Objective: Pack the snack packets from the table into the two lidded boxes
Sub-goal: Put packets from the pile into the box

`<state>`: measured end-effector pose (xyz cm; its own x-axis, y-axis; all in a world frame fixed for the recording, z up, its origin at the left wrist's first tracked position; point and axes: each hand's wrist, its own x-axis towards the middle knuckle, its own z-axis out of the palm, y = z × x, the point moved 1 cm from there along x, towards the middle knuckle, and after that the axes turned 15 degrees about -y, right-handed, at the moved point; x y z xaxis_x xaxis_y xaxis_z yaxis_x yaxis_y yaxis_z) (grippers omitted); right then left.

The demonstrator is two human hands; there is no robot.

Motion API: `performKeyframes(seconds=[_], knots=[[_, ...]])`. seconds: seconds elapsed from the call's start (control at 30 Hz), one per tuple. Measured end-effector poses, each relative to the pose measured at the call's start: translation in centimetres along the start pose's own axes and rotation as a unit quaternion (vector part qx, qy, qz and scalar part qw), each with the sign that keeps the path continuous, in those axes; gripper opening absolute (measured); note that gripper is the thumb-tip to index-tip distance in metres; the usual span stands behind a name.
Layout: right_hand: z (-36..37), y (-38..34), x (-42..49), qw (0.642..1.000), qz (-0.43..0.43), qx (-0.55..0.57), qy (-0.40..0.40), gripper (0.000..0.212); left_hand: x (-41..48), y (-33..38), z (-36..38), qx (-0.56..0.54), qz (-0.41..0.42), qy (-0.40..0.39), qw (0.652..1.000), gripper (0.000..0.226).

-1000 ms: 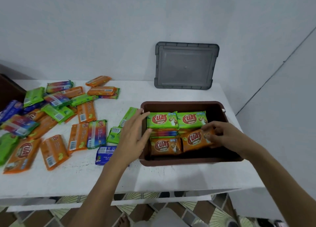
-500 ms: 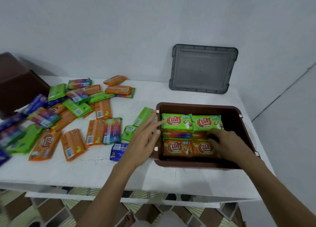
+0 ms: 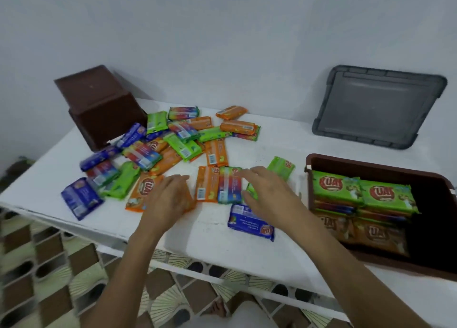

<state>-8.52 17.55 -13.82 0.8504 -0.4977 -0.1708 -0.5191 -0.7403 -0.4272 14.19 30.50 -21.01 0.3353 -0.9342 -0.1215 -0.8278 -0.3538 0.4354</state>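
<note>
I lay my left hand (image 3: 168,199) spread on an orange packet (image 3: 146,191) and my right hand (image 3: 267,194), fingers loosely open, over the rainbow packet (image 3: 228,186) on the tabletop (image 3: 272,140), probably to gather both for the half-filled brown box (image 3: 371,164) at right.

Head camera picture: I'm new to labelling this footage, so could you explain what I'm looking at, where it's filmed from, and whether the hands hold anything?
There is no machine here. A person wears a wide-angle camera on the head, looking down at their own bare arms. The left hand lies on an orange snack packet; the right hand reaches over a rainbow-striped packet. Neither has lifted anything yet. Loose orange, green and blue packets cover the white table. At right stands an open brown plastic box, already partly filled. A second brown box is tipped at the back left, and a grey plastic lid leans on the wall.
</note>
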Motion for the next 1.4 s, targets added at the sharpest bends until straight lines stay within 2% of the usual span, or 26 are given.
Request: performKeyframes(seconds=[0.1,0.2,0.3,0.47,0.57,0.63,0.73,0.8,0.83,0.9,0.97,1.07,1.23,1.4], knots=[[3.3,-1.8,4.4,0.996,-0.006,-0.05,-0.08,0.051,0.6,-3.2,-1.4,0.043,-0.015,-0.043,0.998,0.053],[5.9,-2.9,7.9,0.982,-0.019,-0.104,-0.155,0.058,1.7,-5.0,-2.4,0.077,-0.017,-0.164,0.983,0.074],[7.3,-3.2,10.1,0.954,-0.015,-0.201,-0.22,0.065,2.7,-5.8,-3.1,0.112,0.007,-0.25,0.962,0.084],[7.2,-3.5,11.3,0.946,-0.023,-0.247,-0.211,0.051,3.4,-6.7,-3.5,0.167,0.02,-0.312,0.935,0.088],[6.9,-3.8,11.1,0.945,-0.041,-0.261,-0.191,0.049,3.6,-7.1,-3.4,0.168,0.028,-0.286,0.943,0.079],[6.9,-3.9,10.7,0.961,-0.033,-0.227,-0.157,0.047,3.5,-7.8,-3.1,0.159,0.045,-0.255,0.953,0.071],[6.3,-3.3,9.9,0.991,-0.011,-0.111,-0.069,0.039,3.1,-8.4,-2.8,0.107,0.09,-0.193,0.971,0.059],[5.4,-2.7,9.2,1.0,0.003,0.014,0.003,0.03,3.1,-8.1,-2.6,0.074,0.098,-0.154,0.98,0.069],[4.8,-2.4,8.7,0.997,0.013,0.064,0.04,0.024,3.2,-7.8,-2.3,0.064,0.096,-0.134,0.984,0.069],[3.6,-1.7,7.7,0.985,0.044,0.139,0.089,0.019,3.2,-7.2,-1.6,0.011,0.082,-0.101,0.991,0.053],[2.7,-1.2,6.3,0.971,0.065,0.204,0.105,0.02,3.0,-6.4,-1.1,-0.062,0.082,-0.078,0.992,0.043],[1.4,-0.5,3.7,0.952,0.062,0.275,0.121,0.022,2.7,-4.9,-0.8,-0.1,0.111,-0.03,0.988,0.035],[-1.7,0.8,-0.7,0.935,0.046,0.309,0.167,0.025,2.0,-1.7,-0.7,-0.182,0.107,0.06,0.976,0.022],[-5.2,3.9,-6.3,0.927,0.055,0.311,0.203,0.028,1.5,2.9,-0.6,-0.292,0.124,0.091,0.944,0.025]])
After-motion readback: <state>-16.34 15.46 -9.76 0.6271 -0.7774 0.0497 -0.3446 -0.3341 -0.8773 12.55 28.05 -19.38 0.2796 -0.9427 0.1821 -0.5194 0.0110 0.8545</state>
